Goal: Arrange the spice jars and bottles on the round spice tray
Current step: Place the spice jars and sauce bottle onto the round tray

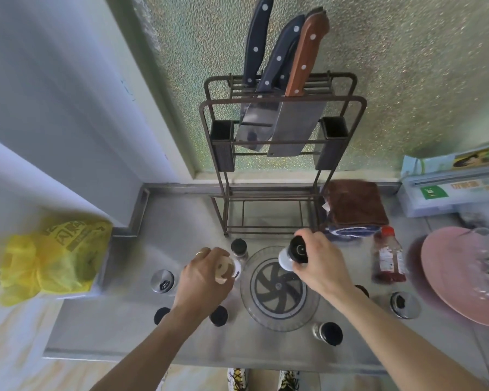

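The round clear spice tray (280, 320) with a dark pinwheel centre sits on the steel counter. My right hand (319, 263) grips a black-topped grinder bottle (295, 253) over the tray's far rim. My left hand (206, 275) is closed around a wooden-lidded jar (223, 269) just left of the tray. A black-capped jar (239, 248) stands behind it. Other jars stand around the tray: a metal shaker (162, 280), black-capped ones (161, 316), (218, 316), (329, 333), and a metal-lidded jar (404, 304). A red-capped bottle (388, 255) stands to the right.
A metal knife rack (280, 170) with three knives stands behind the tray. A brown cloth (353, 203) lies beside it. Pink plates (460, 275) sit at the right, boxes (449, 187) behind them. A yellow bag (54, 258) hangs at the left. The counter's front edge is near.
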`<state>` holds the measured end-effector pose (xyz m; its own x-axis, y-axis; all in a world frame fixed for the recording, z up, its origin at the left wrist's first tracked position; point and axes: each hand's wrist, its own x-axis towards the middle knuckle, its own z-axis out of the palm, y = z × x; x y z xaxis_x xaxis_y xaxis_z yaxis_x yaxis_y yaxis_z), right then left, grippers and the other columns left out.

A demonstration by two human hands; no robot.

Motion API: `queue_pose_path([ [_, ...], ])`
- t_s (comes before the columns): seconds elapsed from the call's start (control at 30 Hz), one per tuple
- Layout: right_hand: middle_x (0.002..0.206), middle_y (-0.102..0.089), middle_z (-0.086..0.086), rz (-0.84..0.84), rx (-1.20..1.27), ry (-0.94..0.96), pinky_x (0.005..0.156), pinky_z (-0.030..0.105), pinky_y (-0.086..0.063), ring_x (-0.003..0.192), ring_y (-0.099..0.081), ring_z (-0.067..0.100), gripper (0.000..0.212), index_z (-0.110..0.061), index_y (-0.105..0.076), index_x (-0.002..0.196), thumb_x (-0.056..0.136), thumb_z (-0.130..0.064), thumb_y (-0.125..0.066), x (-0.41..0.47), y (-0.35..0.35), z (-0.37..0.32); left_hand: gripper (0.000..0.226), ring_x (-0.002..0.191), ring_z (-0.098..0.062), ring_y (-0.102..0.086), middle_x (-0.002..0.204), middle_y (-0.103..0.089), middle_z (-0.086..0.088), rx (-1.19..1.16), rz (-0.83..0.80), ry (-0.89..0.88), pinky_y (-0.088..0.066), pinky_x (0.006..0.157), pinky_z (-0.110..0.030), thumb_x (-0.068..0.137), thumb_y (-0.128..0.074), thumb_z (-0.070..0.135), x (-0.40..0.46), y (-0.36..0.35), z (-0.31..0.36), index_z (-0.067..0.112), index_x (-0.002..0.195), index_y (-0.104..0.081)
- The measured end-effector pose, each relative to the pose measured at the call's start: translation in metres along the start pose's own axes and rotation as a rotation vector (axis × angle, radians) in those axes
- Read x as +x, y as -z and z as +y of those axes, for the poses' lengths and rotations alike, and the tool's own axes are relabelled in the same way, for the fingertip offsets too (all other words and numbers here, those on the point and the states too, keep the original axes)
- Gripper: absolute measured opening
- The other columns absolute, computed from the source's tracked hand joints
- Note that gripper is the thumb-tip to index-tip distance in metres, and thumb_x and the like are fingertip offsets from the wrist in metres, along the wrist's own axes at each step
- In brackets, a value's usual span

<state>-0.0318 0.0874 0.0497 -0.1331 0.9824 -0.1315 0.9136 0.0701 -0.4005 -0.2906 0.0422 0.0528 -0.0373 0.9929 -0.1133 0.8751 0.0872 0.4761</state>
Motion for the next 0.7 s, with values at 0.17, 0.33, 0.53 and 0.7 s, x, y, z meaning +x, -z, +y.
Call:
queue_pose_path([
  [0.17,0.107,-0.063,0.006,-0.033,-0.020,-0.002,0.075,0.033,-0.054,0.091,-0.066,0.026,0.048,-0.020,-0.055,0.116,0.076,-0.026,-0.080,0.006,-0.019,-0.010,0.045,0.089,-0.017,-0.064,0.107,-0.066,0.006,-0.030,-0.026,-0.097,-0.044,0.074,-0.023,0.076,-0.077,0.028,0.019,-0.021,0.040,0.026,0.117,-0.060],
  [0.33,0.112,-0.063,0.007,-0.035,-0.061,-0.011,0.075,0.034,-0.057,0.093,-0.066,0.026,0.053,-0.019,-0.053,0.121,0.077,-0.028,-0.081,0.009,-0.030,-0.002,0.045,0.101,-0.021,-0.062,0.114,-0.065,0.000,-0.011,-0.122,-0.072,-0.046,0.085,-0.027,0.082,-0.073,0.023,0.038,-0.052,0.059,0.020,0.122,-0.052],
  [0.53,0.122,-0.059,0.010,-0.026,-0.037,-0.009,0.088,0.038,-0.056,0.107,-0.062,0.029,0.062,-0.019,-0.048,0.133,0.080,-0.027,-0.079,0.007,-0.037,0.001,0.046,0.098,-0.019,-0.063,0.112,-0.064,-0.002,0.071,-0.183,-0.052,-0.048,0.084,-0.025,0.083,-0.074,0.019,0.052,-0.071,0.061,0.018,0.121,-0.049],
  [0.7,0.136,-0.053,0.003,-0.058,-0.005,-0.026,0.098,0.033,-0.052,0.122,-0.057,0.022,0.086,-0.024,-0.027,0.151,0.082,-0.030,-0.078,-0.004,-0.021,0.011,0.044,0.099,-0.020,-0.063,0.115,-0.064,-0.003,0.086,-0.219,-0.050,-0.053,0.086,-0.028,0.085,-0.072,0.014,0.051,-0.084,0.056,0.018,0.121,-0.048],
])
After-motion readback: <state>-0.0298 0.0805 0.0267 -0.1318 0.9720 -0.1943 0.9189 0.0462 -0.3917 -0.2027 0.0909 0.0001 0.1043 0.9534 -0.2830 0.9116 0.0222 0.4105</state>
